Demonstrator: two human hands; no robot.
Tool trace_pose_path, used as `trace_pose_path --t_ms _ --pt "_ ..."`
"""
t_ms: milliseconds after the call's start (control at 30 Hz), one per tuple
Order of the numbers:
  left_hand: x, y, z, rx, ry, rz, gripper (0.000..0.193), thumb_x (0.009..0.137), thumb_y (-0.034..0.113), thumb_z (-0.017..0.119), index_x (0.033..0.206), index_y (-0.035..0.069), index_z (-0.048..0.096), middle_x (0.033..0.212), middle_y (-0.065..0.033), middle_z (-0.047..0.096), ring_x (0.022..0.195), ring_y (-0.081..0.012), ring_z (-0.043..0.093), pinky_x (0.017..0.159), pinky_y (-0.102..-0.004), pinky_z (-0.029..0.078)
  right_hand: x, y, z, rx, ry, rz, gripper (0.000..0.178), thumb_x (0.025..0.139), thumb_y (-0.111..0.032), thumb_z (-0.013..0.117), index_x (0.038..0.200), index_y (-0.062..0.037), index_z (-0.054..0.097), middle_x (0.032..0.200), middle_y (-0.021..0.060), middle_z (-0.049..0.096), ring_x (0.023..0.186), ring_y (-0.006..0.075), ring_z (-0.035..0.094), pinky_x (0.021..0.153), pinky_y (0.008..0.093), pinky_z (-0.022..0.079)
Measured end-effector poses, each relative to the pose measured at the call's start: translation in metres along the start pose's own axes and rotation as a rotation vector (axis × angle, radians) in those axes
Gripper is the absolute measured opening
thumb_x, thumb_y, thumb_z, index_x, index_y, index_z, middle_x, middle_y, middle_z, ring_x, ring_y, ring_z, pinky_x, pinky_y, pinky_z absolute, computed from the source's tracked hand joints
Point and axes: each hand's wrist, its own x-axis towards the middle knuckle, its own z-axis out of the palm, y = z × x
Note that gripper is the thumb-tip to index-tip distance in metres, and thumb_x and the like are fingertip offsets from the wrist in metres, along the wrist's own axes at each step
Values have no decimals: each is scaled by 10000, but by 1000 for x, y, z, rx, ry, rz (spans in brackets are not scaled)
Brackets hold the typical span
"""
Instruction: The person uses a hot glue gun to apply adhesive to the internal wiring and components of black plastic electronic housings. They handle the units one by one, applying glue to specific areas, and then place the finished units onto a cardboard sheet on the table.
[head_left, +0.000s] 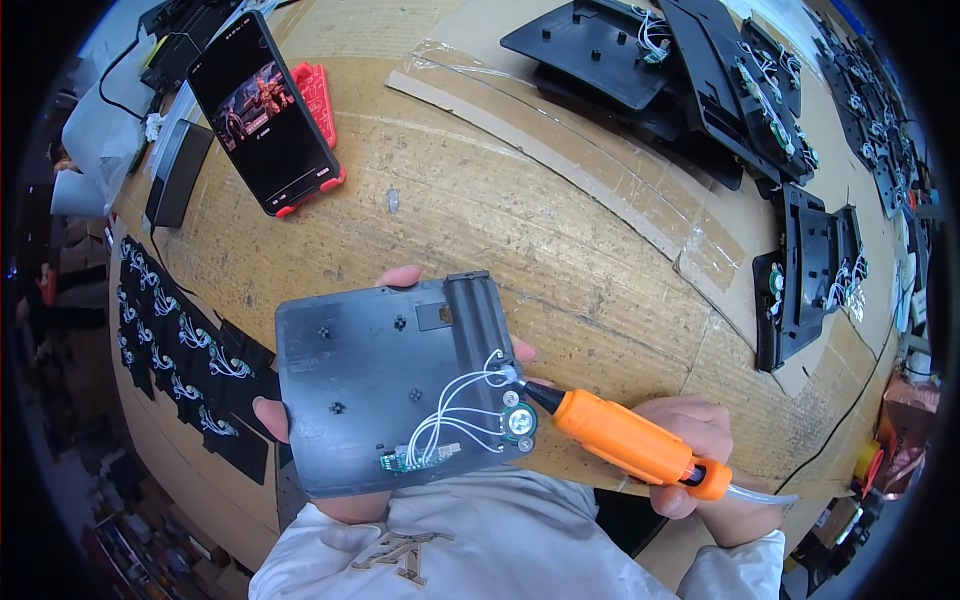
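Supports a black plastic panel (365, 375) from below with the left hand (271, 418), spread wide around it, with the thumb at the left edge and fingertips showing past the far and right edges; cannot see the palm. Holds it up at the near edge of the cardboard-covered bench (450, 190). Wraps the right hand (700, 422) firmly around an orange glue gun (620, 437), with a clear glue stick (765, 495) protruding from the rear. Points the black nozzle (545, 396) at the ends of white wires (445, 402) near the panel's right edge; cannot tell whether touching. Has a round circuit board (519, 421) just below the nozzle, and a narrow green circuit board (420, 458) near the panel's lower edge. Has a smartphone (265, 115) beyond, at upper left, against a red stand (318, 105), and more black panels (590, 60) at upper right.
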Motion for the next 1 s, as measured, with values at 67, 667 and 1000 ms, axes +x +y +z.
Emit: trace_pose_path --t_ms 67,667,1000 --pt "1 2 -2 -14 -30 -13 1220 687 838 604 1548 104 150 1432 -390 323 1184 -692 399 865 -811 387 -2 0 -2 -2 -1 9 602 844 -531 706 889 66 650 765 151 668 634 292 682 591 329 554" --pt "2 3 2 -17 -16 -18 1199 667 812 661 1486 48 233 1400 -344 404 1201 -609 461 939 -712 445 -2 1 -5 0 -56 24 495 826 -454 745 890 31 663 730 106 655 578 263 654 522 312 509" --pt "2 2 0 5 -9 1 1197 671 835 630 1490 53 241 1388 -345 418 1186 -611 471 921 -699 465 -1 -1 -3 -14 -27 31 461 833 -432 740 855 20 652 698 94 637 544 251 632 496 302 490"
